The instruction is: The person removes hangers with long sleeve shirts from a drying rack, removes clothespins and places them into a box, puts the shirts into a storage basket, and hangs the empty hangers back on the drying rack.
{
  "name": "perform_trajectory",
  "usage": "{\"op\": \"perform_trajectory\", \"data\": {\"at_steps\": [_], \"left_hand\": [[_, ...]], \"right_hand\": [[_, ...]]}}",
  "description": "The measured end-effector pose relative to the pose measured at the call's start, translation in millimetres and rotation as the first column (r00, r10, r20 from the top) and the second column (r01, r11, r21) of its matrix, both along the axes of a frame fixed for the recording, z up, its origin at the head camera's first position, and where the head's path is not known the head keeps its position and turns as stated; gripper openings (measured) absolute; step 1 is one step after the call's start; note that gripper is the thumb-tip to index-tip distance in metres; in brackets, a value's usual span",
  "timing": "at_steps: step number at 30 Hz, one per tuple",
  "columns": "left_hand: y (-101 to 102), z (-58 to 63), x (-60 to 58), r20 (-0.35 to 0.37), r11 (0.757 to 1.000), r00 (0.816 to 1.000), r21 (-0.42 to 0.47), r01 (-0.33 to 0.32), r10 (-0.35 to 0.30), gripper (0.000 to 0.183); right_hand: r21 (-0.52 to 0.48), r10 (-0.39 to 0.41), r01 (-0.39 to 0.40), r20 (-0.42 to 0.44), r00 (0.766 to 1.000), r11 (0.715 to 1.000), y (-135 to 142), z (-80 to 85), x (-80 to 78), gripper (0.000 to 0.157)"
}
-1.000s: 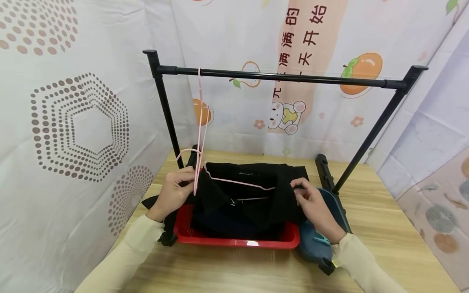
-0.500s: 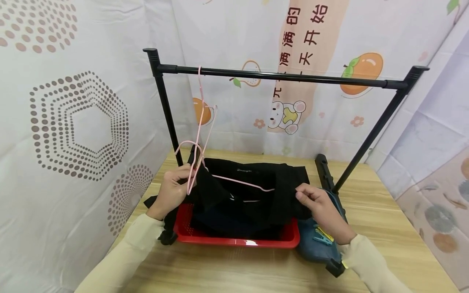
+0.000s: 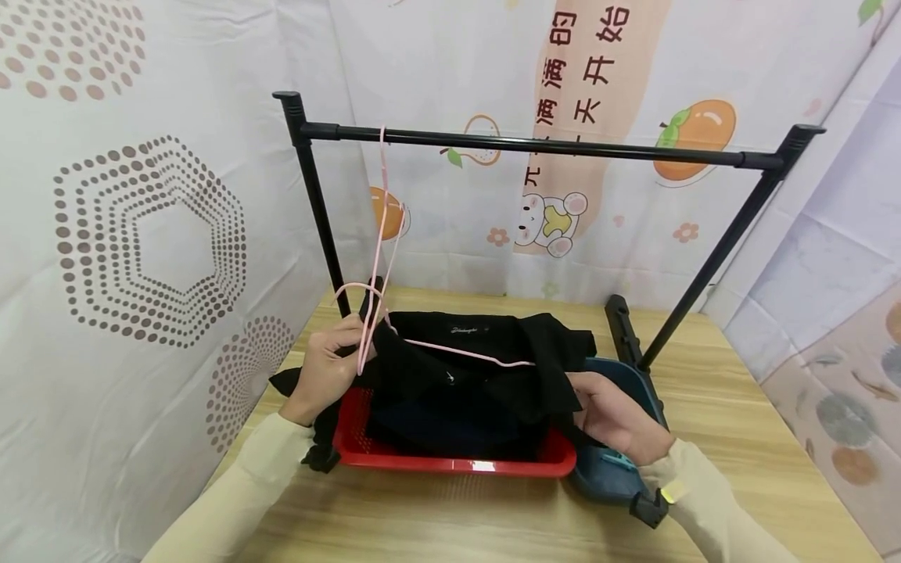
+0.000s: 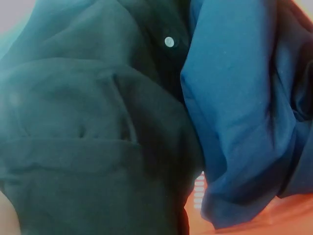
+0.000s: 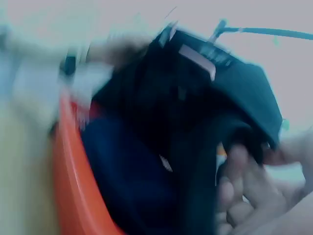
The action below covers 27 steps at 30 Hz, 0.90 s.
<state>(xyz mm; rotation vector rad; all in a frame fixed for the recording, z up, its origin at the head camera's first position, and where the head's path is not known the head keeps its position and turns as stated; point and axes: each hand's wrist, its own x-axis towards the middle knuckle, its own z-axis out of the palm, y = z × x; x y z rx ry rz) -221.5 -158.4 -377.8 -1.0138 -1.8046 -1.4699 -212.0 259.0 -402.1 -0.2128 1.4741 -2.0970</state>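
A black shirt (image 3: 457, 383) with a collar is gathered over the red basket (image 3: 450, 467). Inside its neck lies a pink clothes hanger (image 3: 464, 352). My left hand (image 3: 327, 371) pinches the shirt at its left shoulder, beside the lower end of a second pink hanger (image 3: 381, 234) hooked on the rack. At the shirt's right side, my right hand (image 3: 615, 414) has its fingers curled in the cloth under the collar; the right wrist view shows this hand (image 5: 254, 196) blurred. A white button (image 4: 169, 42) shows on the shirt front in the left wrist view.
A black rack (image 3: 542, 146) spans the table, its feet at both sides. Navy cloth (image 4: 234, 98) lies in the red basket. A blue basin (image 3: 598, 481) with a teal clothespin (image 3: 618, 460) stands at the right, partly behind my right hand. Patterned curtains enclose the back and sides.
My right hand has gone from the outer edge of the shirt to lower, under its right collar, which now spreads further right. The hanging pink hanger swung and turned; my left hand stays nearly still.
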Motion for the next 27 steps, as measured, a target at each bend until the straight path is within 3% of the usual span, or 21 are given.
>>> {"op": "perform_trajectory", "data": {"at_steps": [2,4,5,7,8,11,13,14,15,16,17,19,20,23,25,27], "left_hand": [[-0.8,0.2,0.1,0.013,1.000,1.000,-0.012,-0.004,0.005,0.040],[-1.2,0.9,0.2,0.033,1.000,0.999,-0.021,-0.008,0.009,0.039],[-1.4,1.2,0.3,0.040,1.000,0.999,-0.024,-0.015,0.016,0.038],[-1.8,2.5,1.1,0.061,0.999,0.998,-0.022,-0.025,0.026,0.037],[-1.9,3.2,1.5,0.068,0.999,0.997,-0.018,-0.028,0.029,0.037],[-1.4,4.3,2.3,0.073,0.999,0.997,-0.013,-0.035,0.035,0.037],[-0.5,4.4,2.5,0.063,0.999,0.998,-0.014,-0.029,0.030,0.038],[-0.2,4.0,2.4,0.060,1.000,0.998,-0.014,-0.028,0.029,0.038],[-0.1,3.4,2.2,0.064,1.000,0.998,-0.014,-0.027,0.028,0.038],[-0.2,3.0,2.2,0.067,1.000,0.997,-0.012,-0.023,0.024,0.037],[-0.4,2.6,2.0,0.071,1.000,0.997,-0.005,-0.020,0.021,0.036],[-1.1,2.1,1.7,0.106,1.000,0.994,0.030,-0.006,0.003,0.033],[-1.4,1.9,1.7,0.125,0.999,0.992,0.051,0.004,-0.010,0.032],[-0.8,2.2,2.1,0.158,0.994,0.986,0.103,0.043,-0.059,0.030],[0.2,2.1,2.2,0.168,0.991,0.982,0.114,0.070,-0.088,0.031],[1.5,2.0,2.2,0.165,0.991,0.981,0.109,0.081,-0.099,0.034]], "right_hand": [[0.222,-0.043,0.086,-0.192,0.980,0.971,0.2,2.1,1.6,0.021],[0.370,-0.060,0.223,-0.403,0.913,0.902,0.9,5.5,3.9,0.016],[0.402,-0.060,0.293,-0.501,0.864,0.868,1.3,7.5,5.4,0.017],[0.427,-0.030,0.414,-0.666,0.745,0.804,2.2,11.7,9.1,0.022],[0.416,-0.008,0.454,-0.731,0.682,0.788,1.9,13.4,10.6,0.022],[0.348,0.079,0.563,-0.892,0.445,0.750,-0.3,13.3,12.3,0.021],[0.300,0.118,0.616,-0.941,0.318,0.728,-2.0,10.6,12.3,0.026],[0.274,0.125,0.634,-0.955,0.271,0.723,-2.5,8.7,11.5,0.028],[0.256,0.120,0.646,-0.961,0.248,0.719,-2.5,7.1,10.9,0.030],[0.256,0.109,0.643,-0.960,0.259,0.722,-2.0,6.1,10.8,0.029],[0.261,0.091,0.635,-0.953,0.288,0.727,-1.1,5.4,11.1,0.029],[0.269,0.036,0.614,-0.930,0.365,0.742,0.6,4.8,10.9,0.025],[0.276,0.003,0.592,-0.908,0.420,0.757,1.2,4.7,10.9,0.021],[0.280,-0.090,0.477,-0.783,0.616,0.833,2.0,3.2,10.4,0.008],[0.241,-0.120,0.352,-0.649,0.751,0.904,2.0,1.2,9.9,0.010],[0.136,-0.102,0.187,-0.471,0.876,0.973,1.6,-1.6,9.0,0.014]]}}
